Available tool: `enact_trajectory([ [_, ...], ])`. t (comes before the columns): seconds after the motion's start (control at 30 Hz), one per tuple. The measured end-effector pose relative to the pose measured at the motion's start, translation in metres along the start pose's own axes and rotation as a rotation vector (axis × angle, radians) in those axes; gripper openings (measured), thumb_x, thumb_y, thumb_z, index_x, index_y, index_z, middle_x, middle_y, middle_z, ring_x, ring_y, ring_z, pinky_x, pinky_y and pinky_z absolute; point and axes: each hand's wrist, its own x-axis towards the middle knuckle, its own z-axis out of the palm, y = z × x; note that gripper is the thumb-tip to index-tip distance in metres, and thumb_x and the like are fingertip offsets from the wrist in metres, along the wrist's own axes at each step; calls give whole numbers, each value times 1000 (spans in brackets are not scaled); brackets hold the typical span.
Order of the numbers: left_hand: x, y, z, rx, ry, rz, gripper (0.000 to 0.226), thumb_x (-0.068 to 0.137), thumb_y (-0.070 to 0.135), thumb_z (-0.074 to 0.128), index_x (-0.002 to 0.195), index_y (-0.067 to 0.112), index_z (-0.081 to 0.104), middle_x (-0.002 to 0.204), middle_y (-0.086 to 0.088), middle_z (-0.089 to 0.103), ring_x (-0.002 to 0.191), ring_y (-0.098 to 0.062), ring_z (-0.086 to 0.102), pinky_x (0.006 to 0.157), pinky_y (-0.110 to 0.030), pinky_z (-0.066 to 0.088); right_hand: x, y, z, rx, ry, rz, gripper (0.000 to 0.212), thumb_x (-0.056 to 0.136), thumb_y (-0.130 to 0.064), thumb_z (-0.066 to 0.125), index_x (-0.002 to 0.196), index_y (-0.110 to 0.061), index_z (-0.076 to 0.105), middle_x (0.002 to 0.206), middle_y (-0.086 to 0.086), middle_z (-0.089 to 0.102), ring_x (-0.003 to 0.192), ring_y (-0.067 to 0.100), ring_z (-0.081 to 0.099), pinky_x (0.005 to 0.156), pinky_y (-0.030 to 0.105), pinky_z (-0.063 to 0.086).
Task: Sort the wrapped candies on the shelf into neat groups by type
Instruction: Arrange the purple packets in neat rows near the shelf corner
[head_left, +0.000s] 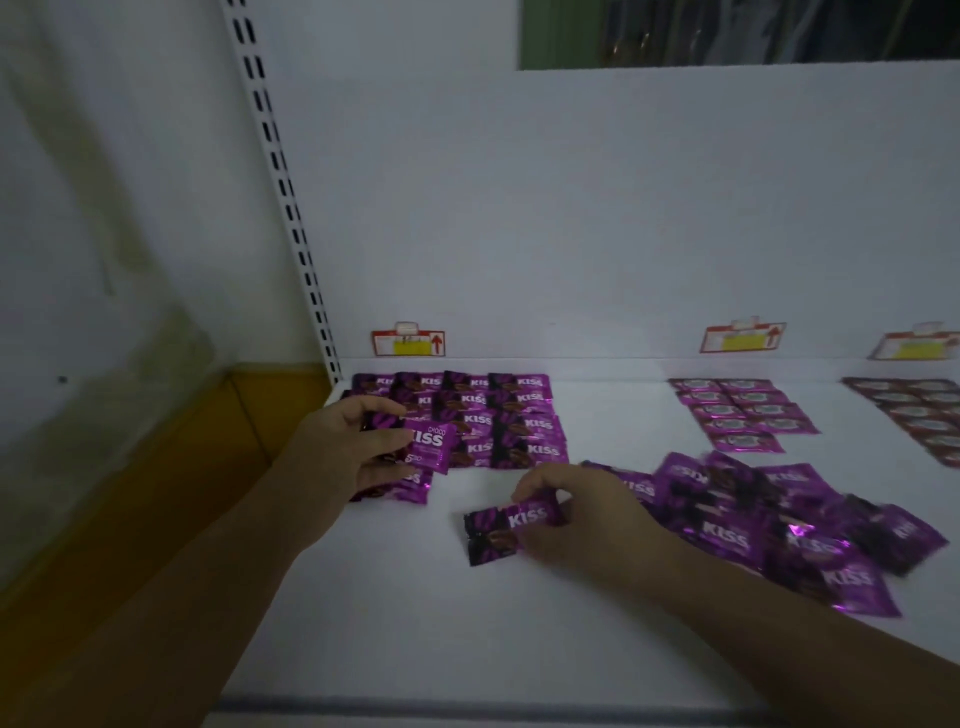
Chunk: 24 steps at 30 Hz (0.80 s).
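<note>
Forearms are coming in from the bottom edge, over the white shelf (415, 623). Left hand (353, 447), centre-left of frame, is pinching a raised KISS packet (434, 447) between thumb and curled fingers, with the packet tilting over the lower-left corner of the neat purple grid (509, 415). A short stack (413, 488) is lying just under that hand.

Right hand (576, 514), centre frame, is curling its fingers and pinching the right end of a lone KISS packet (506, 527), which is lying flat on the shelf, apart from the grid.

Loose purple pile (779, 525) is sprawling at lower right, just behind the right wrist. Maroon rows (748, 410) are sitting at upper right, and darker rows (924, 415) are running off the right edge. Red price tags (409, 343) are hanging along the back panel; a slotted upright (280, 182) is running down at upper left.
</note>
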Motion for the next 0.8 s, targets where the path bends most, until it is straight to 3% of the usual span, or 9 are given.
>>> enact_trajectory([
  [0.13,2,-1,-11,-58,41,-21,17,80,-5,52,88,8,59,105,-17,56,85,-30,62,46,-25,55,5,-1,-1,-127,-39,-76,19,71,-25,77,87,-30,69,91,-16,64,81,-3,61,71,10,48],
  [0.27,9,-2,-23,-104,85,-40,16,78,-3,58,88,9,62,107,-13,56,89,-32,61,48,-26,55,6,-1,-6,-197,-143,-103,39,69,-32,79,105,-24,69,104,-18,59,90,-3,58,80,14,51],
  [0.47,12,-1,-33,-63,96,-30,19,83,-7,53,90,9,61,104,-10,55,83,-26,61,47,-25,55,3,-5,-6,-371,-187,-304,26,81,-36,64,105,-29,69,100,-16,64,83,-11,51,76,0,35],
  [0.6,13,-3,-36,10,82,-4,26,82,-13,52,95,9,59,105,-11,56,82,-21,63,48,-22,55,4,-3,-7,-411,-242,-325,36,82,-45,61,113,-27,66,107,-12,64,94,-2,55,83,10,42],
  [0.7,15,-5,-39,-37,72,-15,27,83,-15,50,94,8,58,102,-11,57,82,-21,62,47,-23,55,7,-2,-6,-491,-249,-323,42,80,-51,61,115,-29,65,108,-14,64,93,-3,53,83,8,39],
  [0.8,19,-6,-43,-91,61,-28,26,84,-14,49,93,8,59,100,-11,58,82,-22,63,47,-25,56,16,-5,0,-490,-142,-319,37,80,-51,63,108,-27,69,100,-10,68,90,3,55,84,19,46],
])
